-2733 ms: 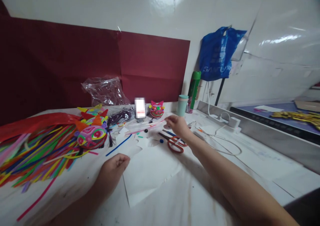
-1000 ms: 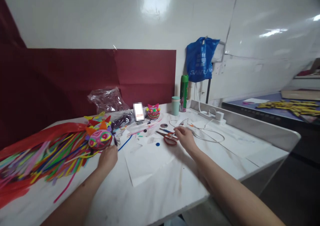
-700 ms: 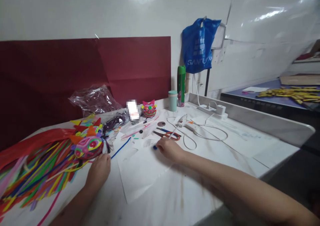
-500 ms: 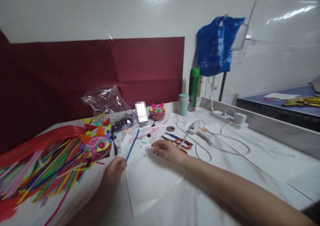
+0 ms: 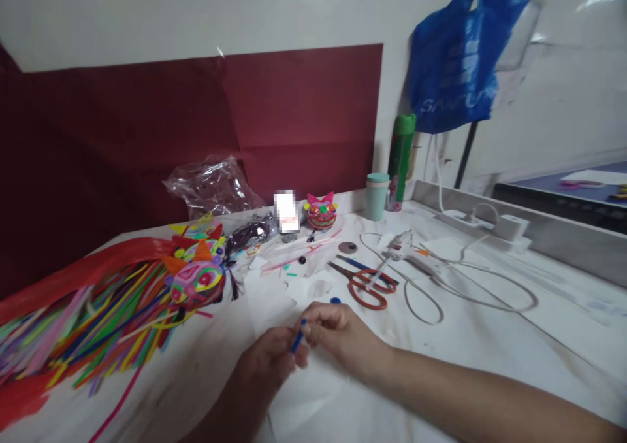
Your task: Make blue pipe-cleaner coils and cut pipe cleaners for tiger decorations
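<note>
My left hand point(image 5: 269, 358) and my right hand point(image 5: 340, 335) meet over a white paper sheet point(image 5: 313, 404). Both pinch a blue pipe cleaner point(image 5: 297, 340), which shows between the fingertips. A bit of blue also pokes out behind my right hand, so much of the stem is hidden. Just beyond the right hand lie orange-handled scissors point(image 5: 368, 289) and a blue pen-like tool point(image 5: 353, 262). Left of my hands sits a pink, coloured animal head point(image 5: 198, 283) with orange ears.
Colourful pipe cleaners point(image 5: 117, 319) spread across the left. A glue gun point(image 5: 400, 247) and its looping cable lie at right, near a power strip point(image 5: 460, 221). A small pink lion head point(image 5: 321, 213), a mint cup point(image 5: 377, 198) and a green spray can point(image 5: 402, 159) stand at the back.
My left hand has moved right with the blue pipe cleaner, and my right hand has come down to grip it too. The view has shifted left a little.
</note>
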Tool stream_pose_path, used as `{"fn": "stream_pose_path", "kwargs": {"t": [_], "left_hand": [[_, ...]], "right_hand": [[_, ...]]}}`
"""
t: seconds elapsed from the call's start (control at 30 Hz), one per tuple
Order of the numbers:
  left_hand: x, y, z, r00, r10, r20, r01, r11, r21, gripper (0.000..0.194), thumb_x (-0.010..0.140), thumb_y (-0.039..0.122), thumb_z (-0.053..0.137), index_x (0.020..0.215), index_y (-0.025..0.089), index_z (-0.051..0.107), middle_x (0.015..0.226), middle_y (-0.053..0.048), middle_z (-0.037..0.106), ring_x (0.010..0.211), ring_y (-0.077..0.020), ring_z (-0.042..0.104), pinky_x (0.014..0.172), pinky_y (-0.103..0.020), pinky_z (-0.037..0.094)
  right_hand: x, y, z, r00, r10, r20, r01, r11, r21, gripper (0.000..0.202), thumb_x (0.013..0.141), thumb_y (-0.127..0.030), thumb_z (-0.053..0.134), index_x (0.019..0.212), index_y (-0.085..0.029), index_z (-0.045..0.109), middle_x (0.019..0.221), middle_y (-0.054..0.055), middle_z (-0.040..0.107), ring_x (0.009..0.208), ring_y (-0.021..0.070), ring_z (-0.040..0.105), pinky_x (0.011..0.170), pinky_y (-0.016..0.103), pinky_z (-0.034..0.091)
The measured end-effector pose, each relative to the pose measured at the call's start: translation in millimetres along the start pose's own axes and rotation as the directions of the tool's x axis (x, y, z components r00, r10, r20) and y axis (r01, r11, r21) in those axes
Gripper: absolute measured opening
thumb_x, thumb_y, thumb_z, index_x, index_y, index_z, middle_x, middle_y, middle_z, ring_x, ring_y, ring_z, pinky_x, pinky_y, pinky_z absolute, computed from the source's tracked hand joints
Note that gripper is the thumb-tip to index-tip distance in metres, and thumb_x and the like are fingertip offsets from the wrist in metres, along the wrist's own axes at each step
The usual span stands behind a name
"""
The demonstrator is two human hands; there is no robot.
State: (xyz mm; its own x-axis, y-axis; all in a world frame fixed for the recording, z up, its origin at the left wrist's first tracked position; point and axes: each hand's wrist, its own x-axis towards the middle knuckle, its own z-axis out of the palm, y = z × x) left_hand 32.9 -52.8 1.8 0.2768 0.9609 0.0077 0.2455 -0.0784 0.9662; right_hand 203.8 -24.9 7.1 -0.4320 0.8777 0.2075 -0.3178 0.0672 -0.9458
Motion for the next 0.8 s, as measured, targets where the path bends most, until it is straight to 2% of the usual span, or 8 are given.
{"fn": "stream_pose_path", "kwargs": {"t": [0.13,0.27,0.4,0.5,0.57,0.67,0.73,0.8], "left_hand": [[-10.3,7.2,6.9,0.995,-0.095,0.006,0.094,0.972,-0.215,0.024,0.072,0.038,0.056,0.063,0.016,0.053,0.053,0.003,0.051,0.042,-0.0068,0.039,0.044,-0.020,0.030],[-13.3,8.9,5.4,0.976,-0.216,0.017,0.213,0.942,-0.258,0.022,0.069,0.036,0.057,0.063,0.015,0.053,0.051,0.005,0.047,0.034,-0.0019,0.021,0.036,-0.019,0.013],[-13.4,6.2,2.9,0.983,-0.185,0.022,0.186,0.962,-0.199,0.020,0.068,0.035,0.055,0.063,0.015,0.053,0.049,0.006,0.044,0.035,-0.0026,0.022,0.036,-0.020,0.012],[-13.6,5.0,1.3,0.985,-0.175,0.010,0.173,0.960,-0.221,0.019,0.069,0.036,0.052,0.064,0.017,0.052,0.049,0.007,0.041,0.036,-0.0034,0.021,0.037,-0.020,0.013],[-13.8,5.7,-0.6,0.982,-0.184,-0.031,0.174,0.963,-0.204,0.018,0.068,0.034,0.051,0.061,0.018,0.050,0.045,0.009,0.034,0.036,-0.0044,0.021,0.037,-0.020,0.015],[-14.1,7.9,-3.7,0.984,-0.136,-0.117,0.127,0.988,-0.085,0.016,0.067,0.028,0.051,0.057,0.018,0.049,0.045,0.008,0.032,0.041,-0.0063,0.027,0.041,-0.020,0.020],[-14.1,8.7,-4.7,0.985,-0.081,-0.150,0.082,0.997,0.002,0.016,0.068,0.026,0.052,0.055,0.017,0.050,0.048,0.006,0.037,0.048,-0.0076,0.033,0.045,-0.020,0.024],[-13.5,8.2,-4.5,0.986,-0.063,-0.157,0.069,0.997,0.029,0.016,0.067,0.025,0.052,0.054,0.016,0.050,0.050,0.005,0.040,0.050,-0.0079,0.034,0.047,-0.020,0.026]], "right_hand": [[-9.8,10.0,17.8,0.997,0.078,-0.024,-0.075,0.993,0.096,0.027,0.066,-0.040,0.073,0.074,-0.015,0.066,0.056,-0.002,0.058,0.053,0.0086,0.049,0.055,0.023,0.037],[-13.0,15.2,22.6,0.989,0.116,-0.087,-0.103,0.985,0.140,0.027,0.066,-0.038,0.074,0.075,-0.014,0.065,0.055,-0.002,0.058,0.053,0.0081,0.050,0.058,0.023,0.038],[-13.4,15.6,23.2,0.991,0.095,-0.099,-0.089,0.994,0.058,0.026,0.070,-0.039,0.070,0.071,-0.014,0.063,0.055,-0.002,0.056,0.055,0.0092,0.051,0.060,0.024,0.039],[-11.4,10.8,23.0,0.996,0.013,-0.092,-0.025,0.991,-0.132,0.023,0.075,-0.038,0.065,0.072,-0.015,0.061,0.060,-0.001,0.055,0.058,0.0100,0.049,0.060,0.024,0.039],[-9.7,4.6,22.6,0.994,-0.095,-0.045,0.073,0.932,-0.356,0.019,0.079,-0.034,0.060,0.072,-0.016,0.060,0.066,0.000,0.056,0.062,0.0112,0.049,0.061,0.024,0.039],[-8.5,-4.8,21.1,0.952,-0.253,0.173,0.302,0.691,-0.656,0.017,0.085,-0.024,0.049,0.073,-0.016,0.059,0.074,0.005,0.056,0.070,0.0144,0.051,0.065,0.027,0.040],[-9.1,-7.1,18.6,0.909,-0.279,0.312,0.417,0.559,-0.717,0.019,0.087,-0.019,0.044,0.076,-0.016,0.059,0.076,0.007,0.056,0.074,0.0160,0.051,0.067,0.028,0.041],[-10.1,-5.1,15.0,0.918,-0.263,0.297,0.397,0.583,-0.709,0.017,0.087,-0.019,0.044,0.078,-0.016,0.059,0.078,0.007,0.056,0.076,0.0160,0.051,0.069,0.028,0.041]]}}
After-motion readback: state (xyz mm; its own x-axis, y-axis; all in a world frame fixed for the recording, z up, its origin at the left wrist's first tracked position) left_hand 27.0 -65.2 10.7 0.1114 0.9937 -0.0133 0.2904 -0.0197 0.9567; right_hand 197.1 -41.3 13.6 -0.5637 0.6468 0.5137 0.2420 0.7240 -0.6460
